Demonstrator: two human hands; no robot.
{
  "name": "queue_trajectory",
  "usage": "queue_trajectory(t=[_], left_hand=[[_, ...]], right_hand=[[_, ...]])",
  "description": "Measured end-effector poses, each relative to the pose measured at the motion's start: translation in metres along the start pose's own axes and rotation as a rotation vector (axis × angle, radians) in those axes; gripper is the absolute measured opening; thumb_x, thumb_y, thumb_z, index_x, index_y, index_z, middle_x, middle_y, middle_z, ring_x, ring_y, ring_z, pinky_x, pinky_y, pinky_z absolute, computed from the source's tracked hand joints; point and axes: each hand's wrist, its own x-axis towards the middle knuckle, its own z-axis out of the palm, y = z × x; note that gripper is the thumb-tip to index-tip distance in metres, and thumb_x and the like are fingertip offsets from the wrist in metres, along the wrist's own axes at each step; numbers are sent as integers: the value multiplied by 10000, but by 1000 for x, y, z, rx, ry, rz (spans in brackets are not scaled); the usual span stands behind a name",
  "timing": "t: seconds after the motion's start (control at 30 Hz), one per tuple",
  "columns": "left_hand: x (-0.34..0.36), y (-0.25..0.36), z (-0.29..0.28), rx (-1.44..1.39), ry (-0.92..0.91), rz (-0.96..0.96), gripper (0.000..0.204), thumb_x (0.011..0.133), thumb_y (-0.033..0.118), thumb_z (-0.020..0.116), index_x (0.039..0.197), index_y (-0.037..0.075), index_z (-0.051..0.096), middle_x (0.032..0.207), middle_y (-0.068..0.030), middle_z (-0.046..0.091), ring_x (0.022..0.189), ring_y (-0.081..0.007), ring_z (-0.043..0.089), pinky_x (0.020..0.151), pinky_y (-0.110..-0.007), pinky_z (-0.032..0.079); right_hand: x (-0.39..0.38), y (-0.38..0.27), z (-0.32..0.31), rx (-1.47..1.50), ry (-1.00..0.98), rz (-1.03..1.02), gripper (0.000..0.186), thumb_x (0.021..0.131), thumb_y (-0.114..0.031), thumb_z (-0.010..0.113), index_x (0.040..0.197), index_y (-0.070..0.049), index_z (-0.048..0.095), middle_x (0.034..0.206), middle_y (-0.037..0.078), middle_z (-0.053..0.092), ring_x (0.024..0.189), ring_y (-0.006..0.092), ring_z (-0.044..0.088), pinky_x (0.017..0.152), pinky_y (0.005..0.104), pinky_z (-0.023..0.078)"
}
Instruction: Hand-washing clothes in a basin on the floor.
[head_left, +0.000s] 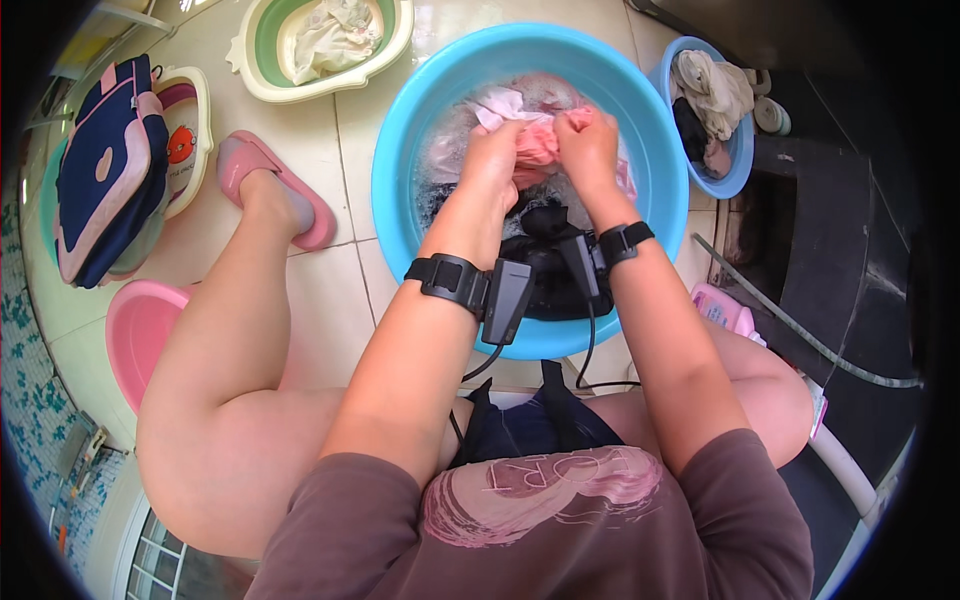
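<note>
Both hands are over a large blue basin (400, 130) of soapy water between my legs. My left hand (494, 155) is closed on the left side of a wet pink garment (537, 143), its fingers partly hidden behind the cloth. My right hand (589, 148) grips the garment's right side in a fist, close to the left one. Pale pink and white cloth (498, 106) lies in the suds just beyond them. Dark clothing (545, 275) sits in the near part of the basin, below my wrists.
A smaller blue basin (738, 165) with clothes stands at the right, near a hose (790, 335) and a pink bottle (725, 308). A green-and-white basin (262, 80) holding pale cloth is at the far left. A navy-and-pink backpack (115, 170) and a pink basin (135, 325) are left.
</note>
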Motion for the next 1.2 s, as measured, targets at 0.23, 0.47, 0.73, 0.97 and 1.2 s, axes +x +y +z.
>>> queue_trajectory(t=[0.23,0.47,0.73,0.97,1.2], left_hand=[[5,-5,-24,352,438,325,778,733,347,797,1298,-21,410,1281,-225,469,1101,-299,526,882,-374,468],[7,4,-18,106,104,-136,981,750,569,739,1447,142,195,1445,-156,295,1292,-388,365,1035,-584,314],[37,-22,-62,-290,-356,-167,583,916,297,619,1346,47,315,999,-172,565,651,-211,620,490,-347,510],[34,-7,-60,-60,-71,-90,388,957,274,545,1218,73,339,870,-125,586,696,-202,631,442,-334,511],[17,-26,-13,-51,-238,-76,648,884,637,491,1259,109,488,1251,-82,565,1158,-238,528,980,-504,423]], right_hand=[[-39,3,26,-139,-425,-407,334,772,-215,692,1083,-108,631,1097,188,585,973,399,560,869,474,474],[-12,-23,24,699,-330,635,248,737,-11,597,983,-28,625,904,161,636,789,261,636,732,342,506],[-54,-68,7,429,41,-359,171,696,1,589,844,-61,650,931,146,574,929,312,550,817,410,439],[-58,-75,6,661,-129,37,93,771,8,542,811,-22,621,906,157,537,832,278,567,752,367,469],[2,9,16,560,-231,359,110,807,-7,561,846,-33,660,1002,184,569,906,321,545,806,415,459]])
